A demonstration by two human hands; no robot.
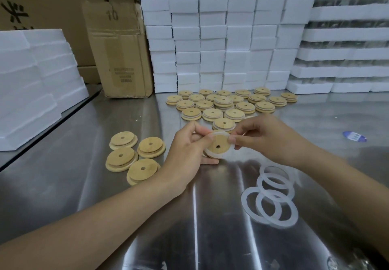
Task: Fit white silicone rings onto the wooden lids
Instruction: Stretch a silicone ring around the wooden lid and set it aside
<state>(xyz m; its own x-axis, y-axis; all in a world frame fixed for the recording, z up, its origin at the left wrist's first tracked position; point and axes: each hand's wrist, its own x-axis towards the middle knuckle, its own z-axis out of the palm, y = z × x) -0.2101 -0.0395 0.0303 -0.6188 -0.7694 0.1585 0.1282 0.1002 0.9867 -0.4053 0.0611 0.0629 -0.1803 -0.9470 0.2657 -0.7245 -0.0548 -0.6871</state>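
our forearms come in from the bottom corners of the frame and meet in the middle, over a shiny steel table (84, 164). just above the right forearm, in the lower right, we've got a little pile of loose white silicone rings (275, 195), four of them as far as we can count, overlapping each other flat on the steel.

dead centre, our left hand (185, 151) is curled round a wooden lid (217, 146), holding it tilted just off the table with the thumb and forefinger on its top edge. our right hand (267, 137) pinches the ring (210, 154) at the lid's right edge. the ring sits around the lid's rim, but we can't tell if it's seated all the way round.

left of centre, four bare lids (121, 158) lie flat in a loose cluster. right behind our hands, a big batch of lids (223, 103) is laid out in rows, some stacked, with white showing at the edges of many.

stacked white foam blocks (221, 38) fill the top of the frame, a worn cardboard box (120, 55) stands in the upper left, more foam slabs (31, 80) are piled at the left edge, and a blue and white sticker (354, 136) lies on the steel at the right.
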